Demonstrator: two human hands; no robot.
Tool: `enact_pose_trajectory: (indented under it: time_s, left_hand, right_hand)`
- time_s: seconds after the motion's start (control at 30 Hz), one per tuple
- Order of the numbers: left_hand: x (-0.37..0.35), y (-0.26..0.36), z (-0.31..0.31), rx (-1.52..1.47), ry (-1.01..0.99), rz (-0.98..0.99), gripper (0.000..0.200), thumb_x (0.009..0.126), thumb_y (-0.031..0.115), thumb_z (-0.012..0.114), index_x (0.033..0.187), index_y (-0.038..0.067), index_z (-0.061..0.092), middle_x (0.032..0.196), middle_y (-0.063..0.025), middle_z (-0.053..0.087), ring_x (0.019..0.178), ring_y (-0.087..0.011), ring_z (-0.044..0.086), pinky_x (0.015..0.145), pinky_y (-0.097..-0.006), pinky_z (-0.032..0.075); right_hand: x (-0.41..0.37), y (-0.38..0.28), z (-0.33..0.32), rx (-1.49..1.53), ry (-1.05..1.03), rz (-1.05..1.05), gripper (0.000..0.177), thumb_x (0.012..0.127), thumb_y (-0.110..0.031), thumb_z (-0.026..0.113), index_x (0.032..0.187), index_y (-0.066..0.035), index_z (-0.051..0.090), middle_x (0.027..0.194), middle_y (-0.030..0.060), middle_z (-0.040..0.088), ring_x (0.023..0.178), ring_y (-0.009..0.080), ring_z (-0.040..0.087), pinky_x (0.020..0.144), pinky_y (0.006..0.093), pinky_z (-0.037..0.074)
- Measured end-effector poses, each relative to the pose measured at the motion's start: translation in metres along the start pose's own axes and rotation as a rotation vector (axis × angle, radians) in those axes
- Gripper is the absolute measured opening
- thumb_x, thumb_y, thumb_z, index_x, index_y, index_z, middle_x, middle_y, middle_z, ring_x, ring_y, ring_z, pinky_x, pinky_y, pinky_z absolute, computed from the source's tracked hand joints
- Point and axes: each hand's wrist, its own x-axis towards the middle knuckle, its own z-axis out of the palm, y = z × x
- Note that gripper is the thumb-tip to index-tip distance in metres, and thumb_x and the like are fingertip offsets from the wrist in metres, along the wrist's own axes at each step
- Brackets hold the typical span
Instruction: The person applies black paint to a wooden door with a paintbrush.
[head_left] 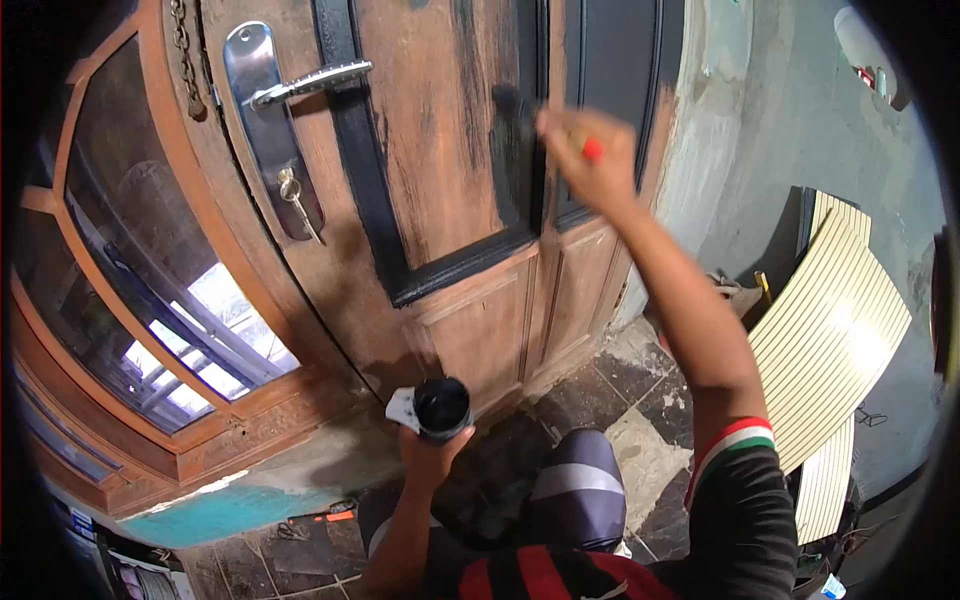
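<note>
My right hand [592, 160] is closed around a paintbrush [512, 103], whose red handle end shows at the palm. Its dark bristles, blurred, meet the right side of an upper panel on the wooden door [480, 330]. Black paint [515, 180] covers that side and the panel's moulding, while streaks run over the brown wood in the middle. Low in front of me, my left hand [432, 448] grips a small cup of black paint [442, 405] from below. A white piece [402, 408] sticks out at the cup's left side.
A metal door handle [310, 84] and keys [298, 205] in the lock are on the door's left. Left of it is a wood-framed window [150, 190]. Cream ribbed panels [835, 330] lean against the grey wall [770, 110]. Dark tiles [630, 370] cover the floor.
</note>
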Motion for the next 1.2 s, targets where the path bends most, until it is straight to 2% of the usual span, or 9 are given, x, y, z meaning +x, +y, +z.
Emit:
enact_pose_trajectory:
  time_s: [0.13, 0.27, 0.5, 0.7, 0.83, 0.93, 1.1, 1.13, 1.2]
  left_hand:
    - [-0.030, -0.020, -0.030, -0.004, 0.101, -0.032, 0.072, 0.074, 0.012, 0.101, 0.136, 0.003, 0.065, 0.127, -0.0069, 0.073, 0.116, -0.0208, 0.071, 0.107, -0.0393, 0.054]
    - [-0.052, -0.015, -0.051, -0.008, 0.095, -0.081, 0.075, 0.073, 0.013, 0.102, 0.137, 0.004, 0.064, 0.129, -0.0069, 0.072, 0.118, -0.0201, 0.070, 0.108, -0.0390, 0.054]
    - [-0.059, -0.005, -0.047, -0.009, 0.139, 0.017, 0.084, 0.071, 0.010, 0.103, 0.141, 0.004, 0.058, 0.132, -0.0086, 0.070, 0.121, -0.0210, 0.068, 0.109, -0.0398, 0.053]
    - [-0.052, 0.000, -0.033, -0.158, 0.103, -0.051, 0.087, 0.069, 0.011, 0.102, 0.143, 0.005, 0.059, 0.133, -0.0078, 0.070, 0.122, -0.0230, 0.068, 0.111, -0.0418, 0.052]
    - [-0.024, 0.028, -0.023, -0.042, 0.003, -0.048, 0.076, 0.070, 0.013, 0.101, 0.137, 0.004, 0.066, 0.129, -0.0074, 0.073, 0.119, -0.0232, 0.070, 0.109, -0.0418, 0.053]
    - [0.011, 0.051, -0.014, -0.029, 0.026, 0.017, 0.069, 0.072, 0.017, 0.103, 0.132, 0.004, 0.071, 0.125, -0.0066, 0.076, 0.116, -0.0210, 0.072, 0.105, -0.0404, 0.055]
    - [0.099, 0.120, -0.022, -0.064, -0.092, 0.181, 0.068, 0.073, 0.021, 0.102, 0.131, 0.000, 0.071, 0.126, -0.0089, 0.076, 0.119, -0.0214, 0.071, 0.107, -0.0402, 0.055]
    - [0.114, 0.137, -0.033, 0.206, -0.084, 0.173, 0.074, 0.073, 0.022, 0.102, 0.135, -0.001, 0.068, 0.129, -0.0102, 0.075, 0.121, -0.0215, 0.071, 0.107, -0.0400, 0.055]
    - [0.146, 0.150, -0.045, 0.197, -0.118, 0.144, 0.084, 0.074, 0.023, 0.102, 0.142, -0.003, 0.061, 0.134, -0.0115, 0.073, 0.124, -0.0231, 0.070, 0.110, -0.0408, 0.055]
  right_hand:
    - [-0.107, 0.005, 0.006, 0.077, -0.523, 0.149, 0.018, 0.094, -0.017, 0.079, 0.095, 0.000, 0.083, 0.100, 0.0202, 0.082, 0.087, 0.0361, 0.080, 0.080, 0.0432, 0.063]
    - [-0.068, 0.015, -0.008, 0.196, -0.798, 0.269, 0.017, 0.092, -0.016, 0.077, 0.090, 0.000, 0.084, 0.090, 0.0196, 0.081, 0.082, 0.0344, 0.080, 0.080, 0.0398, 0.062]
    - [0.142, 0.023, -0.013, 0.180, -0.408, 0.320, 0.023, 0.095, -0.025, 0.079, 0.096, -0.004, 0.086, 0.080, 0.0098, 0.081, 0.072, 0.0155, 0.076, 0.073, 0.0324, 0.059]
    - [0.201, 0.017, -0.015, 0.209, 0.316, 0.039, 0.026, 0.096, -0.028, 0.084, 0.107, -0.005, 0.087, 0.090, 0.0149, 0.084, 0.080, 0.0199, 0.081, 0.077, 0.0332, 0.061]
    - [0.112, 0.017, -0.002, 0.011, 0.076, -0.007, 0.022, 0.099, -0.021, 0.080, 0.112, -0.004, 0.084, 0.108, 0.0183, 0.083, 0.096, 0.0283, 0.084, 0.085, 0.0359, 0.065]
    - [0.027, 0.010, -0.003, 0.127, -0.136, 0.091, 0.019, 0.097, -0.016, 0.080, 0.108, -0.002, 0.084, 0.094, 0.0207, 0.081, 0.083, 0.0326, 0.081, 0.075, 0.0384, 0.062]
    - [0.008, 0.007, -0.034, 0.203, -0.871, 0.272, 0.015, 0.090, -0.011, 0.078, 0.087, 0.003, 0.083, 0.097, 0.0160, 0.084, 0.086, 0.0302, 0.081, 0.082, 0.0372, 0.063]
    - [0.021, 0.015, -0.034, 0.267, -0.872, 0.205, 0.016, 0.090, -0.012, 0.080, 0.099, 0.000, 0.086, 0.090, 0.0181, 0.083, 0.080, 0.0268, 0.080, 0.078, 0.0357, 0.061]
    - [0.057, 0.021, -0.028, 0.328, -0.691, 0.127, 0.013, 0.091, -0.009, 0.078, 0.094, 0.002, 0.084, 0.090, 0.0139, 0.083, 0.079, 0.0181, 0.078, 0.075, 0.0337, 0.061]
